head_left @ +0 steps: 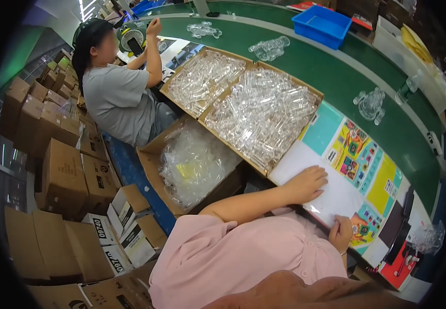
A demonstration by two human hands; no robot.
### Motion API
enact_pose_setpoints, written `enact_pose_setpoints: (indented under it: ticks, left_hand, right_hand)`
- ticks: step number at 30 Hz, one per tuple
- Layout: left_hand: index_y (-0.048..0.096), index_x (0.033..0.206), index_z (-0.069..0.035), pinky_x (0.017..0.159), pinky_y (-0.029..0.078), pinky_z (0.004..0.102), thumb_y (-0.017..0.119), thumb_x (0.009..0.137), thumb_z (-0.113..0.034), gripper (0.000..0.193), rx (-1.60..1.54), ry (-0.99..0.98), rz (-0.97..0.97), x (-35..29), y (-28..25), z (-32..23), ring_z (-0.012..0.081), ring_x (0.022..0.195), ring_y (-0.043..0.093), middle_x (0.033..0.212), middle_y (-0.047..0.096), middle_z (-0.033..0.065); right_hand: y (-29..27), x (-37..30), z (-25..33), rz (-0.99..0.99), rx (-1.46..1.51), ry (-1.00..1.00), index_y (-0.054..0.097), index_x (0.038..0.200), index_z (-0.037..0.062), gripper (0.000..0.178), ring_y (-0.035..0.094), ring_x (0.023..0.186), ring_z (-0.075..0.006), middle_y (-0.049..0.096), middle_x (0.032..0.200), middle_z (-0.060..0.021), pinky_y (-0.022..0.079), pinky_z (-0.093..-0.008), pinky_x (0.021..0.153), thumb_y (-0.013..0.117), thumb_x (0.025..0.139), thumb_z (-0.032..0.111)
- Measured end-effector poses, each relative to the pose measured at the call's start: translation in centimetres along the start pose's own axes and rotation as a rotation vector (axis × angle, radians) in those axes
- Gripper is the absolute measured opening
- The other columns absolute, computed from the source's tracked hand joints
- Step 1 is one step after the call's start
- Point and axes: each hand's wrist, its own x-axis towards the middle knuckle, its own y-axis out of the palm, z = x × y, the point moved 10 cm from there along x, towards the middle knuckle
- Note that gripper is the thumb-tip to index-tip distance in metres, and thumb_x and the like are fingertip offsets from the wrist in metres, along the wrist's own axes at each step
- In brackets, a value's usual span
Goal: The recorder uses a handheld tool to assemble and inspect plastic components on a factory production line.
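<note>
My left hand lies palm down on a white sheet-like work surface, its fingers stretched out and holding nothing. My right hand rests at the near edge of that surface, beside a colourful printed sheet. Its fingers are curled in, and what they hold, if anything, is hidden. Just beyond my left hand stands a shallow cardboard box heaped with clear plastic parts. A larger printed sheet, yellow and teal, lies to the right of my left hand.
A second box of clear parts adjoins the first. Below them sits a carton with plastic bags. Clear parts lie on the green belt, near a blue tray. A co-worker sits at left, by stacked cartons.
</note>
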Motion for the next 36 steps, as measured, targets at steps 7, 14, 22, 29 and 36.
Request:
enact_pose_setpoints:
  ticks: [7, 14, 22, 29, 36]
  left_hand:
    - [0.055, 0.095, -0.004, 0.095, 0.035, 0.0411, 0.065, 0.070, -0.014, 0.029, -0.002, 0.017, 0.001, -0.4, 1.2, -0.4, 0.0317, 0.108, 0.045, 0.109, 0.051, 0.0139]
    - [0.056, 0.093, -0.005, 0.094, 0.036, 0.0408, 0.066, 0.069, -0.015, 0.028, -0.009, 0.031, -0.017, -0.8, 0.9, -0.4, 0.0320, 0.108, 0.045, 0.108, 0.052, 0.0127]
    - [0.056, 0.095, -0.004, 0.094, 0.035, 0.0415, 0.065, 0.069, -0.013, 0.029, -0.019, 0.012, 0.031, 0.2, 1.4, 0.4, 0.0319, 0.107, 0.046, 0.110, 0.053, 0.0141]
    - [0.056, 0.095, -0.003, 0.091, 0.037, 0.0418, 0.064, 0.068, -0.011, 0.029, -0.004, 0.026, -0.004, 0.5, 0.5, 0.2, 0.0326, 0.105, 0.047, 0.109, 0.052, 0.0155]
    - [0.062, 0.083, -0.006, 0.090, 0.038, 0.0413, 0.064, 0.071, -0.014, 0.014, -0.009, 0.081, -0.031, -0.3, 0.6, -0.5, 0.0320, 0.103, 0.049, 0.104, 0.057, 0.0115]
  right_hand:
    - [0.1, -1.3, -0.7, -0.003, 0.005, -0.050, 0.056, 0.085, -0.0028, 0.020, 0.055, 0.065, -0.0314, 0.055, 0.073, -0.0168, 0.044, -0.0361, 0.058, 0.047, 0.068, -0.007]
    - [0.4, -1.7, -0.4, 0.059, -0.037, -0.061, 0.058, 0.080, 0.0024, 0.019, 0.054, 0.065, -0.0304, 0.054, 0.075, -0.0149, 0.044, -0.0365, 0.056, 0.047, 0.067, -0.007]
    - [0.5, -0.8, -0.6, 0.055, -0.054, -0.066, 0.058, 0.079, 0.0023, 0.019, 0.055, 0.065, -0.0306, 0.055, 0.075, -0.0140, 0.044, -0.0377, 0.055, 0.046, 0.066, -0.005]
    - [0.1, 0.0, -0.2, 0.009, -0.031, -0.105, 0.057, 0.083, -0.0001, 0.021, 0.056, 0.067, -0.0324, 0.057, 0.076, -0.0163, 0.045, -0.0379, 0.059, 0.048, 0.065, -0.008]
    - [0.1, -1.1, 0.1, 0.007, -0.029, -0.103, 0.057, 0.083, -0.0005, 0.023, 0.055, 0.068, -0.0338, 0.055, 0.074, -0.0172, 0.045, -0.0382, 0.058, 0.046, 0.064, -0.009]
